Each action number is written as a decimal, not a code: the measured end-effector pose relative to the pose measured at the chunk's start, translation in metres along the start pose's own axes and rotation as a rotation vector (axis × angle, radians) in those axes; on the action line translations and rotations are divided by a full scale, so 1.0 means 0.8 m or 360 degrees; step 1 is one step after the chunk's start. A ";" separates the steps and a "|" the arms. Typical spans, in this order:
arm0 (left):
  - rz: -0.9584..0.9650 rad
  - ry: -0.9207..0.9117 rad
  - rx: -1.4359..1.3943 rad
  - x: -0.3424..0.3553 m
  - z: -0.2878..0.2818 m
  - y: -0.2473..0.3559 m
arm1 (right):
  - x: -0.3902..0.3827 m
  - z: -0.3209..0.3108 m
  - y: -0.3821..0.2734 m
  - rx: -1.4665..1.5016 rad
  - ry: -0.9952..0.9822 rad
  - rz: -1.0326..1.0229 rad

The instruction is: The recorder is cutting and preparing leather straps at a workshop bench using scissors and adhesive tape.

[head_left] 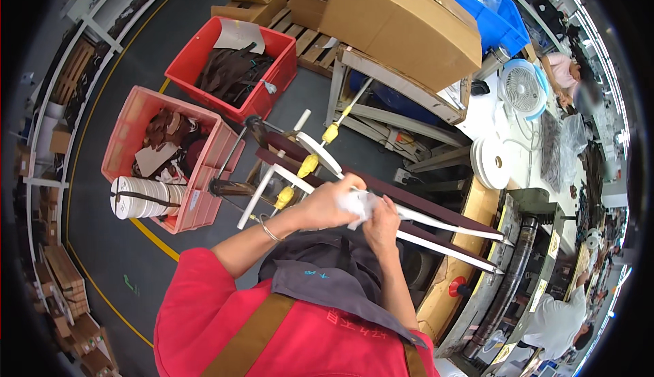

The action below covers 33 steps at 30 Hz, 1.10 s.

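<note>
In front of my chest, both hands meet at a crumpled white piece, thin like plastic or paper (pixel 357 204). My left hand (pixel 325 204) pinches it from the left, fingers closed. On its other side my right hand (pixel 383 224) grips it with bent fingers. The piece is blurred, so its exact kind is unclear. Just beyond my hands, white strips (pixel 446 248) and dark maroon strips (pixel 429 206) run right to a machine with a dark roller (pixel 507 281). Left of them stands a rod rack with yellow clamps (pixel 285 197) and a white reel (pixel 319 153).
Two red bins hold dark strips (pixel 235 70) and brown scraps with white rolls (pixel 148 197). A cardboard box (pixel 402 19) rests on a bench. White reels (pixel 489 162) and a fan (pixel 523 88) stand on the right-hand table. Other people (pixel 555 326) work farther right.
</note>
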<state>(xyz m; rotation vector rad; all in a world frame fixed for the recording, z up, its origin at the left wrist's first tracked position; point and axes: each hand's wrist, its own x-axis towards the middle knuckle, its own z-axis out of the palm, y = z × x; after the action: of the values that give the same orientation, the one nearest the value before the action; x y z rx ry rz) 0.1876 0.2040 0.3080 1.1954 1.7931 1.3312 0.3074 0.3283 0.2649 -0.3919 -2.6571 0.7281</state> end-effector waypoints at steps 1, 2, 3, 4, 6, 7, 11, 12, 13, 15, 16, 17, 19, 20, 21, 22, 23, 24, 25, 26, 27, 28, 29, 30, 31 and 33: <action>-0.0060 -0.0047 0.0716 -0.004 0.002 0.002 | 0.004 -0.007 -0.004 0.0097 0.0051 0.0011; -0.0252 -0.0174 0.1021 -0.005 0.006 -0.003 | 0.007 -0.015 -0.008 0.0099 0.0045 -0.0020; -0.0266 -0.0164 0.1021 -0.005 0.009 -0.013 | 0.010 -0.019 -0.012 0.0101 0.0037 -0.0051; -0.0112 0.0027 0.0891 -0.003 0.011 -0.023 | 0.009 -0.020 -0.015 0.0106 0.0028 -0.0061; 0.0177 0.0548 0.0408 0.003 0.015 -0.035 | 0.005 -0.018 -0.021 0.0082 0.0042 -0.0057; -0.0106 0.0525 -0.0134 0.008 0.010 -0.016 | 0.003 -0.015 -0.019 0.0082 0.0032 -0.0063; -0.0221 0.0215 -0.2519 0.021 0.011 0.006 | -0.003 0.002 -0.011 -0.0020 -0.0041 0.0037; -0.0056 -0.0034 -0.2477 0.019 0.007 0.007 | -0.003 0.003 -0.007 -0.0060 -0.0047 -0.0013; 0.0106 -0.0293 -0.2425 0.017 0.002 0.011 | -0.003 0.004 -0.001 -0.0107 -0.0049 -0.0054; -0.0215 -0.0294 -0.1092 0.013 -0.003 0.030 | -0.008 0.011 0.011 0.0170 0.0094 0.0039; -0.0044 -0.0114 -0.0281 0.005 0.003 0.020 | 0.002 0.000 -0.003 0.0085 0.0034 0.0046; 0.0128 0.0062 0.0530 -0.001 0.010 0.008 | 0.011 -0.011 -0.016 -0.0005 -0.0018 0.0057; 0.0013 -0.0020 0.0812 -0.005 0.017 -0.007 | 0.011 -0.008 -0.017 -0.0058 0.0017 -0.0029; -0.0109 -0.0108 0.1095 -0.005 0.017 -0.012 | 0.009 -0.006 -0.019 -0.0089 -0.0003 -0.0061; -0.0117 -0.0093 0.1092 -0.004 0.017 -0.018 | 0.007 -0.004 -0.021 -0.0119 -0.0024 -0.0094; -0.0053 0.0122 0.0883 0.000 0.017 -0.021 | 0.006 -0.004 -0.025 -0.0099 -0.0015 -0.0064; 0.0009 0.0338 0.0673 0.002 0.016 -0.023 | 0.004 -0.002 -0.024 -0.0099 -0.0027 -0.0080; 0.0067 0.0504 0.0406 0.004 0.017 -0.021 | 0.002 0.002 -0.020 -0.0135 -0.0012 -0.0028; 0.0059 0.0518 0.0403 0.007 0.016 -0.016 | -0.001 0.007 -0.017 -0.0170 0.0005 0.0028; 0.0074 0.0582 -0.0177 0.010 0.014 -0.010 | -0.005 0.011 -0.007 -0.0194 -0.0088 0.0039; 0.0092 0.0635 -0.0758 0.012 0.012 -0.003 | -0.007 0.015 -0.001 -0.0194 -0.0101 0.0027; 0.0041 0.0500 -0.1521 0.012 0.011 0.006 | -0.006 0.018 0.000 -0.0229 -0.0095 0.0012; 0.0038 0.0521 -0.1523 0.009 0.009 0.004 | -0.004 0.020 -0.002 -0.0264 -0.0088 -0.0003; 0.0083 0.0236 -0.1860 0.007 0.008 0.001 | 0.000 0.020 -0.005 -0.0320 0.0048 -0.0222; 0.0132 -0.0076 -0.2191 0.006 0.004 0.003 | -0.001 0.019 -0.002 -0.0323 0.0037 -0.0225; -0.0117 -0.0264 -0.1426 0.002 -0.007 0.014 | -0.004 0.014 0.011 -0.0178 -0.0009 -0.0255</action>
<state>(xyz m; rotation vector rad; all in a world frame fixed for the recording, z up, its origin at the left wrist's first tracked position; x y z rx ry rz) 0.1855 0.2041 0.3205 0.6921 0.9080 1.6558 0.3074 0.3297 0.2499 -0.2022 -2.7041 0.5346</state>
